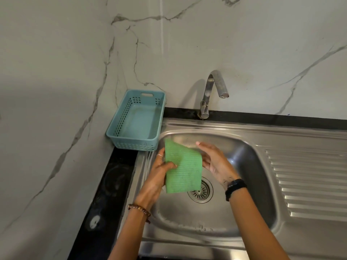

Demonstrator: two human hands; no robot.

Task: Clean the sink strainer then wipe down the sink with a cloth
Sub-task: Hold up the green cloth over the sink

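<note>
Pinched by left hand [159, 169], green ribbed cloth [183, 167] hangs over steel sink [249, 212], above round strainer [201, 191]; open right hand [212, 158] steadies its edge, probably for folding.

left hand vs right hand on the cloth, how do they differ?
The left hand pinches the green cloth by its edge with the thumb on top; the right hand lies open against the cloth's far side. The left wrist has a brown bead bracelet, the right a black band. Both are above the sink.
</note>
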